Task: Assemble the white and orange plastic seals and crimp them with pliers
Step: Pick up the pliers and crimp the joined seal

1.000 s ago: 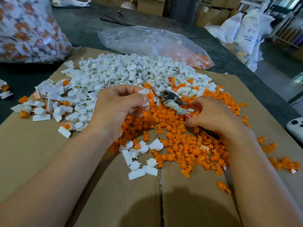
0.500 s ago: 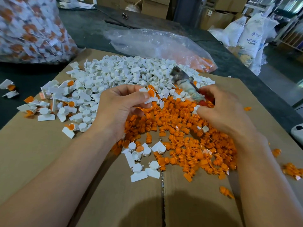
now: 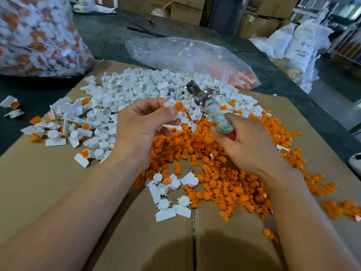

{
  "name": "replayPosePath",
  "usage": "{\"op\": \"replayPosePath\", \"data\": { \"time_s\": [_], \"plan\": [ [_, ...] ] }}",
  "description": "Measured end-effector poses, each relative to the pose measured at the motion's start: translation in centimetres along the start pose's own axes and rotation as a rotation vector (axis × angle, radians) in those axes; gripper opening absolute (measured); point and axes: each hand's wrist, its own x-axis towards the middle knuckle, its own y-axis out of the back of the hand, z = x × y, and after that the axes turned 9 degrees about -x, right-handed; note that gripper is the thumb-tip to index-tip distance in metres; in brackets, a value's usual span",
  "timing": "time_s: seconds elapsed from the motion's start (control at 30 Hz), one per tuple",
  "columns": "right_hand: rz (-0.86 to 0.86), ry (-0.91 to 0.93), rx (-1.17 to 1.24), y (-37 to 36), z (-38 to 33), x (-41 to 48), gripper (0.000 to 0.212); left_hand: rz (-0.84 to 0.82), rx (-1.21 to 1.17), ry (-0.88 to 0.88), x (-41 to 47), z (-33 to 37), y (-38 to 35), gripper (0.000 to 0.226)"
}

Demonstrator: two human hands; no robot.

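The left hand (image 3: pixel 142 128) pinches a white and orange seal (image 3: pixel 180 111) between thumb and forefinger over the middle of the cardboard (image 3: pixel 48 182). The right hand (image 3: pixel 250 147), fingers curled, grips the pliers (image 3: pixel 207 103), whose head is raised just beside the seal. White pieces (image 3: pixel 136 89) heap toward the far edge, with orange pieces (image 3: pixel 224 184) nearer.

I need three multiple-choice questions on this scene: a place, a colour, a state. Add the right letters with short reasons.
1. Where is the big bag of finished seals? A. far left B. near right C. on the floor
2. What colour is the insert in the seal the left hand pinches? A. blue B. orange C. green
3. How are the pliers? A. lying flat B. closed on the seal C. held up in the right hand
1 A: it stands at the far left. 2 B: an orange disc shows. 3 C: their head points up, off the seal.
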Motion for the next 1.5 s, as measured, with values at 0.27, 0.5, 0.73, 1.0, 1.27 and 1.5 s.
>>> {"op": "replayPosePath", "data": {
  "time_s": [0.27,0.5,0.73,1.0,1.27,1.5],
  "plan": [
    [-0.098,0.046,0.048,-0.44,-0.67,-0.1,0.035,0.039,-0.029,-0.028,0.11,-0.11,-0.03,0.02],
    [-0.109,0.078,0.042,-0.8,-0.52,-0.11,0.027,0.06,-0.051,-0.046,0.24,-0.1,-0.02,0.028],
    [-0.111,0.07,0.074,-0.76,-0.52,-0.13,0.021,0.058,-0.05,-0.048,0.26,-0.07,-0.13,0.024],
    [-0.08,0.091,-0.019,-0.6,-0.57,-0.22,0.029,0.037,-0.04,-0.065,0.23,-0.35,0.0,0.014],
    [-0.105,0.056,0.111,-0.69,-0.73,-0.32,0.026,0.018,-0.049,-0.082,0.21,-0.43,-0.08,0.007],
    [-0.09,0.051,0.162,-0.91,-0.82,-0.23,0.029,0.029,-0.062,-0.085,0.25,-0.37,-0.07,0.017]
  ]
}}
